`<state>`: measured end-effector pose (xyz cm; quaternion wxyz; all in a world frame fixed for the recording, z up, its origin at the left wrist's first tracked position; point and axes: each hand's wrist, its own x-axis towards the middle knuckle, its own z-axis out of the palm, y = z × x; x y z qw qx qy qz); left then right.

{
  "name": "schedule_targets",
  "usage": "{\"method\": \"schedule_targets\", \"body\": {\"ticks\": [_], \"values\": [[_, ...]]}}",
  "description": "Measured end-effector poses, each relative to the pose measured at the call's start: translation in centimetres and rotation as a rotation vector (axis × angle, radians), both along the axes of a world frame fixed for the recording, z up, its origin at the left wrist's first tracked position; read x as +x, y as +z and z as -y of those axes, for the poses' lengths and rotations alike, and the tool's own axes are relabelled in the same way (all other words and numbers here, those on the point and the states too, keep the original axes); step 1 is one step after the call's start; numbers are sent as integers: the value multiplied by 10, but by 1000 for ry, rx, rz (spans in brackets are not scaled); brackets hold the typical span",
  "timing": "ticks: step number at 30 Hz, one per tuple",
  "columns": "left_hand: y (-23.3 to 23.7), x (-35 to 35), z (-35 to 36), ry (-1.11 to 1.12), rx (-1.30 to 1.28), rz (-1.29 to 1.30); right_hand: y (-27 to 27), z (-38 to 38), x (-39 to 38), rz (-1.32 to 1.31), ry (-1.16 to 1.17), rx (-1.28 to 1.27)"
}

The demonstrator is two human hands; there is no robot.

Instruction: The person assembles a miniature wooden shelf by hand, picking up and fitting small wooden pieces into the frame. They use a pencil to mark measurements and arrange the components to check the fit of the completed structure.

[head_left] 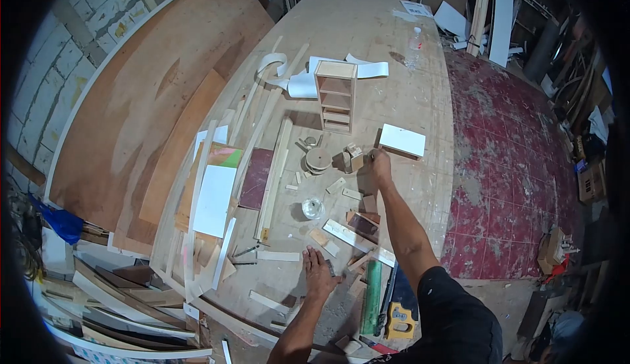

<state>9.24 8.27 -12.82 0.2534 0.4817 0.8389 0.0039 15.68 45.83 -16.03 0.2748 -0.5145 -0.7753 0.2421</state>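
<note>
Wooden blocks (356, 162) sit by the right hand (380, 162); grip unclear.

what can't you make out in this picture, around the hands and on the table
Head view, right hand: its own curled fingers hide whether it grips anything.
Head view, left hand: the back of the hand hides whatever lies under the palm.
Head view, left arm: its upper part is cut off by the bottom edge.
Head view, printed sheet at the table's far end: the print is too small to read.
</note>
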Motion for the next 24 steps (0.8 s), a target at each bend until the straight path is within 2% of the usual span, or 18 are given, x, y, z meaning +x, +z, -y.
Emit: {"method": "schedule_targets", "body": {"ticks": [2, 5, 6, 9, 11, 12, 13, 14, 15, 17, 19, 24], "values": [[-3, 1, 3, 6, 45, 8, -3, -13, -4, -362, 50, -89], [-1, 1, 1, 7, 2, -2, -6, -17, 12, -383, 21, -64], [1, 2, 0, 7, 8, 5, -2, -8, 23, -432, -36, -19], [6, 2, -1, 3, -23, 9, -2, 48, 71, -488, -126, -88], [2, 2, 0, 9, -13, 5, -16, 104, 115, -576, -160, -171], [2, 2, 1, 6, -7, 15, -10, 142, 140, -581, -188, -277], [2, 1, 1, 5, -12, 10, 4, 183, 163, -465, -237, -329], [3, 1, -1, 6, -17, 6, 26, 225, 185, -512, -276, -446], [4, 2, -1, 14, -13, 4, 37, 267, 206, -635, -303, -475], [5, 2, -2, 9, -16, 0, 44, 344, 255, -587, -372, -516], [7, 2, -3, -7, -49, -34, 51, 411, 301, -407, -400, -606], [0, -1, -3, -22, -42, -36, 67, 521, 339, -442, -532, -613]]}}
